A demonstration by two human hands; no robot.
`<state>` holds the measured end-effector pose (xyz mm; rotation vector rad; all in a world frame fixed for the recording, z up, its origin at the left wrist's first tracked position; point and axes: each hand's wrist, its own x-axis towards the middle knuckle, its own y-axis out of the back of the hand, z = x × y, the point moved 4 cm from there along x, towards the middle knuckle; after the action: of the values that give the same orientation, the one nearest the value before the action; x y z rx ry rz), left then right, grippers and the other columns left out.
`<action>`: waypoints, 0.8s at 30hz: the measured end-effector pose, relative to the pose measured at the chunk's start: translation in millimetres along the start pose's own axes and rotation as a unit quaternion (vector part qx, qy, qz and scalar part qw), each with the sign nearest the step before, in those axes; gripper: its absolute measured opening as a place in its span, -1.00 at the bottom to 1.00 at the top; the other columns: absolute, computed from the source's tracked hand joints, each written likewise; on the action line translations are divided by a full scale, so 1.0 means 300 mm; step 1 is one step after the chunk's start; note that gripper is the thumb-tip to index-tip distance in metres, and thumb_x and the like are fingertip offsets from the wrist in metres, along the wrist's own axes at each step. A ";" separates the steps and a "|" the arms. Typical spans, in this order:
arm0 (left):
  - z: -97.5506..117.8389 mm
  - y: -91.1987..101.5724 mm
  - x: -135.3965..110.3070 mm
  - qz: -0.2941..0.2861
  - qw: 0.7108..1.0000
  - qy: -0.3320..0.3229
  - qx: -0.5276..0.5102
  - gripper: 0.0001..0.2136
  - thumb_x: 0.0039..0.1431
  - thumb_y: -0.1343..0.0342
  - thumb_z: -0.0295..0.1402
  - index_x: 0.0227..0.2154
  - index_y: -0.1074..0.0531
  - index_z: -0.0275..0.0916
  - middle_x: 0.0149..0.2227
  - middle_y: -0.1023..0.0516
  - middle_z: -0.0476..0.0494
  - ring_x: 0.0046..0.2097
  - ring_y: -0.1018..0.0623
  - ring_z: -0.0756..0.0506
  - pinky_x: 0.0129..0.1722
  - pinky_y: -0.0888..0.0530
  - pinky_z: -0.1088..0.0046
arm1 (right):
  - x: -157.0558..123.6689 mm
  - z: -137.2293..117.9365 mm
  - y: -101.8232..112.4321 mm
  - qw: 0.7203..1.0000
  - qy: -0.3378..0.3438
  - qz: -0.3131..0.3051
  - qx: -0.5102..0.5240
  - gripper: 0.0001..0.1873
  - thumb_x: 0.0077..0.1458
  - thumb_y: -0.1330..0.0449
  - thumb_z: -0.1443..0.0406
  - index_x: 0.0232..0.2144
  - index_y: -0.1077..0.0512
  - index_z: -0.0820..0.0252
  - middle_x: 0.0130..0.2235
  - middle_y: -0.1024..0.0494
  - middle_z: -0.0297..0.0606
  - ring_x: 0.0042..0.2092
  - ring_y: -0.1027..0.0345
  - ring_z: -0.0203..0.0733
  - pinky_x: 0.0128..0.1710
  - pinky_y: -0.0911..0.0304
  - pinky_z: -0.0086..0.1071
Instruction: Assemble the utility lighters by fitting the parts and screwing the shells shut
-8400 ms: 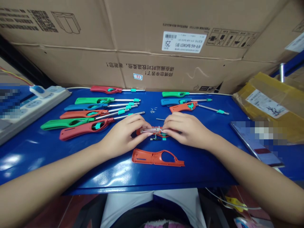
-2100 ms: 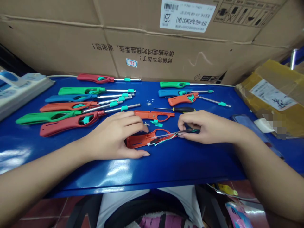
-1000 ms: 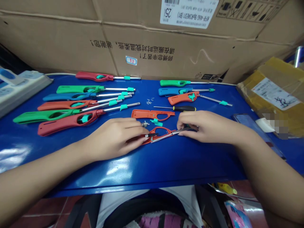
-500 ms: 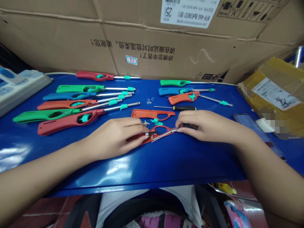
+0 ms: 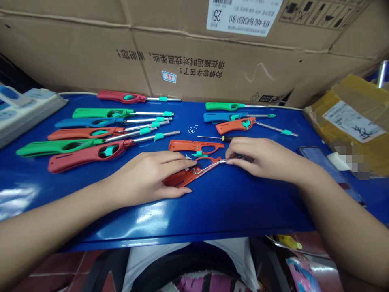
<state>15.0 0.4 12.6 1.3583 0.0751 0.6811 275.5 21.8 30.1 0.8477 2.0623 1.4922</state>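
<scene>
An open orange lighter casing half (image 5: 182, 178) lies on the blue table, thin wires (image 5: 202, 172) running along it. My left hand (image 5: 148, 174) grips the casing's wide end, thumb on the near side and fingers on the far side. A small dark piece (image 5: 192, 165) shows at its index fingertip; its kind is unclear. My right hand (image 5: 255, 158) pinches the metal tube (image 5: 223, 161) at the casing's narrow end; the rest of the tube is mostly hidden. Behind lie the other orange casing half (image 5: 185, 145), a turquoise trigger (image 5: 199, 153) and a small metal part (image 5: 188, 157).
Several assembled lighters (image 5: 88, 156) lie at left, with more (image 5: 234, 125) at back right. A screwdriver (image 5: 212, 137) and small screws (image 5: 192, 129) lie between. A large carton (image 5: 91, 52) stands behind; a power strip (image 5: 30, 109), phone (image 5: 328, 170) and taped box (image 5: 349, 109) flank the table.
My left thumb has moved away from the small black and white piece down to the casing's near side, uncovering more of the casing. My right hand has shifted slightly, covering the screwdriver handle's end.
</scene>
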 end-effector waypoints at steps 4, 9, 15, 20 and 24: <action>0.000 -0.002 0.002 -0.014 1.000 -0.001 -0.004 -0.60 0.31 -0.24 -0.16 0.13 -0.48 -0.23 -0.02 -0.66 -0.17 -0.06 -0.66 -0.16 -0.11 -0.58 0.37 | -0.001 0.002 0.002 1.000 0.002 0.003 -0.009 -0.81 0.37 -0.08 0.23 -0.20 -0.48 0.13 -0.16 -0.54 -0.22 -0.17 -0.43 -0.14 -0.20 -0.24 -0.32; 0.002 0.001 0.003 -0.005 1.000 -0.017 -0.004 -0.65 0.34 -0.21 -0.22 0.10 -0.50 -0.25 -0.01 -0.67 -0.16 -0.05 -0.67 -0.15 -0.08 -0.58 0.36 | -0.005 0.005 -0.002 1.000 0.004 -0.014 -0.008 -0.82 0.36 -0.10 0.23 -0.22 -0.49 0.13 -0.18 -0.53 -0.23 -0.19 -0.42 -0.15 -0.22 -0.23 -0.32; -0.001 0.006 0.005 -0.005 1.000 -0.028 0.002 -0.69 0.37 -0.17 -0.24 0.08 -0.51 -0.26 -0.02 -0.67 -0.14 -0.05 -0.66 -0.14 -0.07 -0.59 0.34 | -0.009 0.003 -0.002 0.999 0.012 -0.027 0.015 -0.85 0.32 -0.14 0.28 -0.27 -0.50 0.13 -0.23 -0.52 -0.28 -0.22 -0.40 -0.18 -0.23 -0.21 -0.33; 0.000 0.004 0.005 -0.003 0.999 -0.037 0.005 -0.69 0.37 -0.17 -0.25 0.08 -0.51 -0.26 -0.02 -0.67 -0.13 -0.05 -0.65 -0.14 -0.08 -0.58 0.34 | -0.010 0.002 -0.003 0.999 0.014 -0.030 0.027 -0.87 0.30 -0.18 0.31 -0.33 -0.48 0.14 -0.28 -0.52 -0.31 -0.26 -0.38 -0.22 -0.26 -0.19 -0.36; 0.000 0.003 0.002 0.002 0.999 -0.041 0.001 -0.70 0.37 -0.17 -0.25 0.08 -0.51 -0.26 -0.02 -0.67 -0.13 -0.06 -0.64 -0.13 -0.06 -0.57 0.35 | -0.007 -0.003 -0.005 0.999 0.022 -0.027 0.012 -0.84 0.31 -0.17 0.31 -0.36 -0.47 0.16 -0.30 -0.50 -0.31 -0.27 -0.36 -0.22 -0.27 -0.16 -0.36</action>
<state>15.2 0.7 13.8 1.3875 0.0066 0.6285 276.0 19.4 29.0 0.7695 2.1225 1.4722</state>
